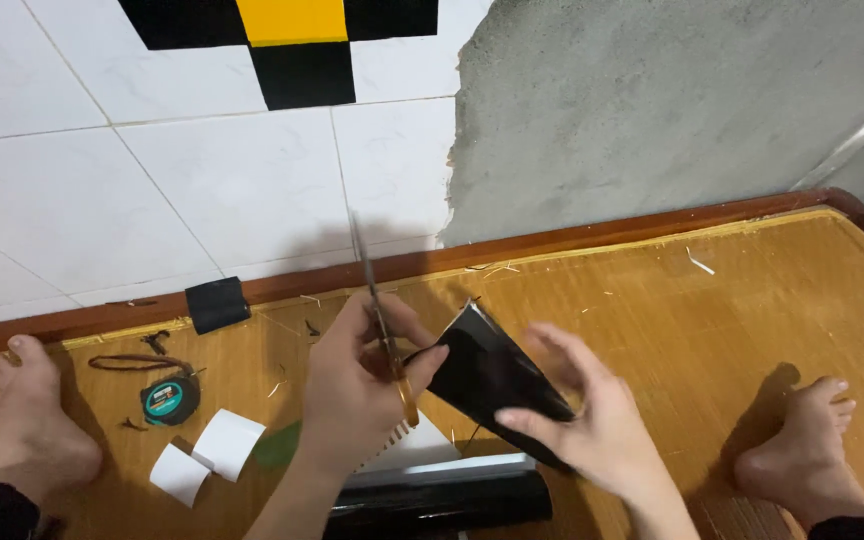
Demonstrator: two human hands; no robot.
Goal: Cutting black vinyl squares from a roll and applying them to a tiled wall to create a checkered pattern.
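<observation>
My left hand (357,385) grips a pair of scissors (380,320) with thin metal blades pointing up and away. The blades meet the upper edge of a glossy black sheet (482,375). My right hand (592,410) holds that black sheet from its lower right side, fingers spread along it. Both hands hover above a woven bamboo mat (672,310), between my two bare feet (27,420) (802,450).
A tape measure (170,400), a black square piece (217,304), white curled paper pieces (207,455), a dark cord (137,362) and a green scrap (277,445) lie on the mat at left. A black roll (442,500) and notebook (417,445) lie below my hands. Tiled floor and bare cement lie beyond.
</observation>
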